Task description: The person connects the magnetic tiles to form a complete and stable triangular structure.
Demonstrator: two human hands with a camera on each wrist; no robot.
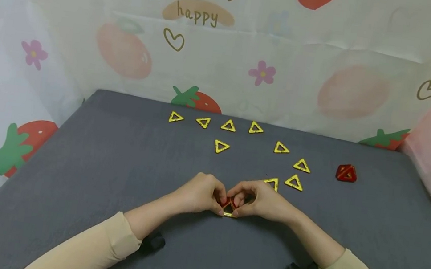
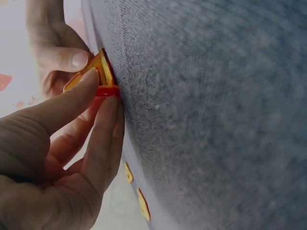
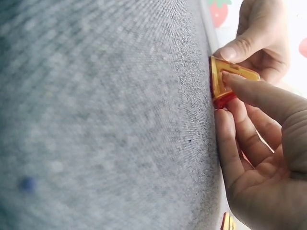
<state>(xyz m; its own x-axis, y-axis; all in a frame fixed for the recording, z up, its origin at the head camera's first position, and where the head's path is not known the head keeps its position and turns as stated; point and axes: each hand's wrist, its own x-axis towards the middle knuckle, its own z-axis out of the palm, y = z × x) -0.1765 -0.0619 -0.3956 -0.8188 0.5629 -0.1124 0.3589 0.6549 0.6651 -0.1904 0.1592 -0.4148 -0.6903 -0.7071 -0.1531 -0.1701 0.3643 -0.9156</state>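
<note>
Between both hands, low over the grey table, is a small piece built of red and yellow triangular tiles [image 1: 228, 208]. My left hand [image 1: 201, 193] pinches its left side; in the left wrist view the thumb lies on the yellow face of the tile piece [image 2: 106, 67] and fingers bear on its red edge. From the other side my right hand [image 1: 265, 201] pinches it, thumb on the yellow face of the tile piece [image 3: 218, 79] in the right wrist view. Fingers hide much of its shape. Just beyond the right hand lies a yellow triangle frame [image 1: 275, 183], partly covered.
Several yellow triangle frames lie flat on the grey table [image 1: 116, 153], some in a row at the back, such as one triangle [image 1: 255, 128], others toward the right [image 1: 294, 182]. A red faceted tile shape [image 1: 346, 173] stands at the right. Printed cloth [image 1: 289, 62] hangs behind.
</note>
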